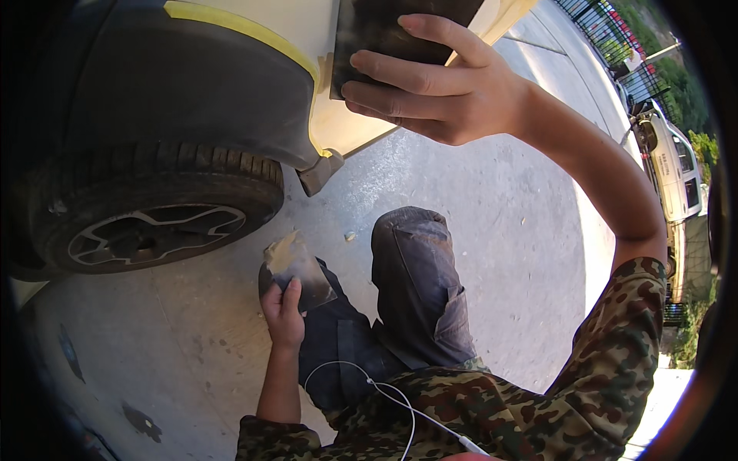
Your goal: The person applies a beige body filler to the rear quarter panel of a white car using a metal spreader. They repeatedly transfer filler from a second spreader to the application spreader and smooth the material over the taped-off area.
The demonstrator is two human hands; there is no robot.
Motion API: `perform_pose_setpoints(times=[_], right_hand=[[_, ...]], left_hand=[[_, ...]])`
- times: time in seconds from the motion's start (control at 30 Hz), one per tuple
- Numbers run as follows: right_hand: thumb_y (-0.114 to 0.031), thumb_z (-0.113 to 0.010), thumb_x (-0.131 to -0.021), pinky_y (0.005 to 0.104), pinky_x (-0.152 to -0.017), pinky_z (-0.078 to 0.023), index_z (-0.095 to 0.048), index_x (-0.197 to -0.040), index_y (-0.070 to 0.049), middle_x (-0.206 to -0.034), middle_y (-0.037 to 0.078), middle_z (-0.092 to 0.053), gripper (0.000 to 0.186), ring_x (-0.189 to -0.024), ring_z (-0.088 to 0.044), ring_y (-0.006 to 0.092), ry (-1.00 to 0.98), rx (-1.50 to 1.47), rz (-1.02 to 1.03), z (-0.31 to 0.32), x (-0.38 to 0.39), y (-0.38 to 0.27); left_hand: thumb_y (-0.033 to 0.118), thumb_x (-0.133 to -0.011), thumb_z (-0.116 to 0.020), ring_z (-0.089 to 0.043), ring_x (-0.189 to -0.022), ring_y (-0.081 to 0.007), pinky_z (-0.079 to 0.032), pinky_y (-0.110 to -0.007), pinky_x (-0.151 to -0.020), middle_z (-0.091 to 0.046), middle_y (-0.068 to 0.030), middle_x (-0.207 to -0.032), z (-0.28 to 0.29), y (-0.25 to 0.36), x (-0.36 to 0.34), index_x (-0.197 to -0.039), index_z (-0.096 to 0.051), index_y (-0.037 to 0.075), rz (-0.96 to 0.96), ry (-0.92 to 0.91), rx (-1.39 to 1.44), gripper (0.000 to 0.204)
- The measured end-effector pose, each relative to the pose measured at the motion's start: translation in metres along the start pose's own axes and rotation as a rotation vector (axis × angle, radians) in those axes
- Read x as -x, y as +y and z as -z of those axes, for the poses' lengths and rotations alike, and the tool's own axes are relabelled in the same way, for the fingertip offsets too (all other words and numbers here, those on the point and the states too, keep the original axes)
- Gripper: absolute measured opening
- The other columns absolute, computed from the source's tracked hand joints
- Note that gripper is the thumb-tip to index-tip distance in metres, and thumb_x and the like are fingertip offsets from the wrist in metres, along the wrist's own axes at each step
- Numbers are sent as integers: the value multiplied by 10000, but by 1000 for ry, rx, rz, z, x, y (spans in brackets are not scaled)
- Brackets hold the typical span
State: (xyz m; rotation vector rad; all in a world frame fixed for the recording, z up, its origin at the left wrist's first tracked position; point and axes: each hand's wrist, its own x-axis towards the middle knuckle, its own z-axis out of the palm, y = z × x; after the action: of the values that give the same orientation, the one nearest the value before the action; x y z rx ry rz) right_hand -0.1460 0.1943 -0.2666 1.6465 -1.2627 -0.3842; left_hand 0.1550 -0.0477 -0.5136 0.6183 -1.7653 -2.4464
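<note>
My right hand (438, 88) is raised at the top of the view, its fingers spread across a dark, flat rectangular sheet (361, 34) held at the pale car body panel (300, 27). The sheet's far edge is cut off by the frame, and I cannot tell how firmly it touches the panel. Low over my left thigh, my left hand (284, 307) grips a dark, thin rectangular plate (314, 286), thumb on top. A lump of beige paste (286, 252) covers the plate's far end.
Yellow masking tape (238, 23) edges the dark wheel-arch trim (200, 84) above the tire (254, 180). Pale dust marks the concrete floor (507, 215). A white cable (407, 403) hangs across my lap. Farther right stand a white vehicle (676, 165) and a fence (603, 34).
</note>
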Motion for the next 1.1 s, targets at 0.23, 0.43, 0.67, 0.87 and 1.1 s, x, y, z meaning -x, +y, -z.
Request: perform_pose_setpoints(times=[0.23, 0.43, 0.67, 0.87, 1.1], right_hand=[[-216, -817, -766, 469, -1214, -397, -814, -1068, -155, -1232, -43, -693, 308, -1307, -557, 188, -129, 14, -61, 7, -8, -2], [-240, -821, -883, 521, -1185, -373, -819, -1210, -260, -1338, -136, -703, 328, -1316, -584, 158, -184, 33, -149, -1, 11, -22], [-199, -771, -815, 466, -1134, -469, -807, -1143, -181, -1232, -82, -698, 330, -1282, -575, 131, 65, 20, -141, -15, 16, -33], [-231, -807, -763, 463, -1149, -458, -800, -1151, -186, -1233, -51, -697, 391, -1276, -572, 166, 40, 41, -138, -27, 14, -31], [-250, -784, -824, 515, -1161, -426, -791, -1214, -226, -1271, -119, -684, 390, -1313, -563, 126, -45, 67, -230, -24, 26, -48]], left_hand=[[145, -1055, -603, -633, -878, -78, -519, -239, -775, -696, -12, -1016, -4, -1, -1, -1153, -696, -20, -3, 8, -4, 213], [153, -1057, -612, -632, -885, -82, -521, -245, -777, -697, -16, -1025, 1, 4, 4, -1153, -697, -21, 12, 32, -7, 215], [145, -1062, -614, -647, -898, -95, -525, -242, -779, -701, -27, -1043, 7, 3, 4, -1192, -684, -20, 30, 18, 28, 222], [143, -1064, -611, -650, -907, -94, -528, -241, -783, -700, -28, -1051, 7, 3, 5, -1194, -681, -20, 17, 9, 30, 220], [149, -1063, -613, -639, -897, -84, -514, -232, -764, -697, -23, -1038, 4, 1, 1, -1175, -686, -19, 36, 2, 46, 215]])
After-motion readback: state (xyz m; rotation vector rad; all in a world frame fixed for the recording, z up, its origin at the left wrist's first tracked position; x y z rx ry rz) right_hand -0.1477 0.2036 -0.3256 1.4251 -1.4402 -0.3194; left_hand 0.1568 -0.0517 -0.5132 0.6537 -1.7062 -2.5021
